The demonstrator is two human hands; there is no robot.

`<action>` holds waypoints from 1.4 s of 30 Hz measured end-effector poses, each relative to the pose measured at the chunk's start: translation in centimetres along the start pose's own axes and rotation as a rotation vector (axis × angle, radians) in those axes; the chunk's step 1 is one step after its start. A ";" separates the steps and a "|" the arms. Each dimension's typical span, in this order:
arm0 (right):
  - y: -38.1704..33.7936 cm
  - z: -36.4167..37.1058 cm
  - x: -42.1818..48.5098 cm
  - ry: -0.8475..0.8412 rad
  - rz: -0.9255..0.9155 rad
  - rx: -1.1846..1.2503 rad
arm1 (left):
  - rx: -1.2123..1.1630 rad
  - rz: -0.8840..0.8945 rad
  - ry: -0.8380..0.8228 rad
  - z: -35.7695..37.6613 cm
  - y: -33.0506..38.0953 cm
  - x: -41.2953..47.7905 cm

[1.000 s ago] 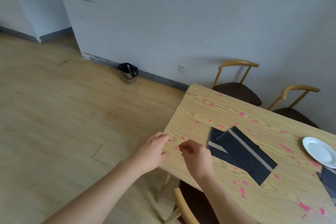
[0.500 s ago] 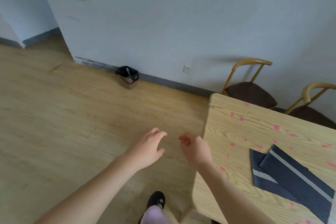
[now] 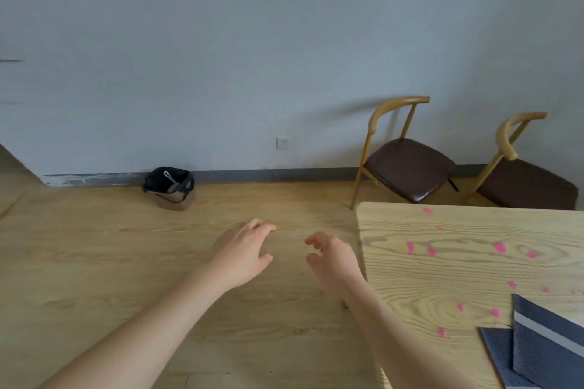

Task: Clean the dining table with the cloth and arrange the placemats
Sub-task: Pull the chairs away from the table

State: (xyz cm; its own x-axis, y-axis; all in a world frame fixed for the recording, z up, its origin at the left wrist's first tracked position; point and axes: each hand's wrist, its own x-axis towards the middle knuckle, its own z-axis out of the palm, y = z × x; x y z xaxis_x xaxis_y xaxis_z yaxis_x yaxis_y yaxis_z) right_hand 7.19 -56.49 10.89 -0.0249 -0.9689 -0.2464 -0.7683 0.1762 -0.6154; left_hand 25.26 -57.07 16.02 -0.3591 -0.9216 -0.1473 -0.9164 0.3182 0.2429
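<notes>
At the near left corner of the tabletop, the head view shows both hands out over the wooden floor, just short of the table's edge. The left hand is flat with its fingers relaxed and apart. The right hand has loosely curled fingers. Neither holds anything. No cloth is in sight.

Two dark blue placemats lie overlapped and askew at the frame's lower right, well away from both hands. The upper one carries a pale stripe. Pink marks dot the wood between the table's end and the mats.

The mats look thin, textured and light, probably flexible enough to droop if lifted by one corner. A pinch at two corners of a short edge, or a flat slide across the wood, should keep each one square. The marks will likely need the cloth and firm pressure.

Two chairs stand by the wall, and a small lined bin sits on the floor.
</notes>
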 end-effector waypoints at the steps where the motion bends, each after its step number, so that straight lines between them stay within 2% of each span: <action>1: 0.1 -0.2 1.3 0.005 0.033 0.008 | -0.019 0.030 -0.018 0.1 -0.4 1.9; 4: -0.2 -0.8 4.0 0.045 0.114 0.022 | -0.030 0.110 -0.078 -0.1 -1.4 6.2; 11: -3.2 -2.8 11.1 0.199 0.251 0.002 | -0.055 0.296 -0.076 -3.0 -5.7 15.4; 17: -9.0 -3.7 19.4 0.303 0.273 0.082 | -0.099 0.361 -0.045 -8.2 -12.4 23.1; 21: -10.7 -3.6 22.6 0.342 0.278 0.101 | -0.086 0.411 -0.058 -9.2 -13.7 27.7; 27: -8.4 -5.8 26.7 0.393 0.380 0.086 | -0.100 0.519 -0.137 -8.2 -11.5 34.9; 33: -2.4 -9.3 33.4 0.450 0.466 0.162 | -0.052 0.583 -0.195 -6.8 -8.1 45.4; 42: 7.0 -19.2 44.9 0.533 0.592 0.261 | -0.048 0.655 -0.220 -6.6 2.9 63.5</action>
State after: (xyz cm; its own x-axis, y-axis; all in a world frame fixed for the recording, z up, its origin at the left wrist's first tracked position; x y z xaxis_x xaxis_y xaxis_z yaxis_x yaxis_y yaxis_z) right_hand -11.59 -102.12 9.95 -0.7273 -0.6442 -0.2367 -0.3619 0.6531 -0.6652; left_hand 1.01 -116.17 13.71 -0.8681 -0.4745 -0.1457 -0.4911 0.7789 0.3901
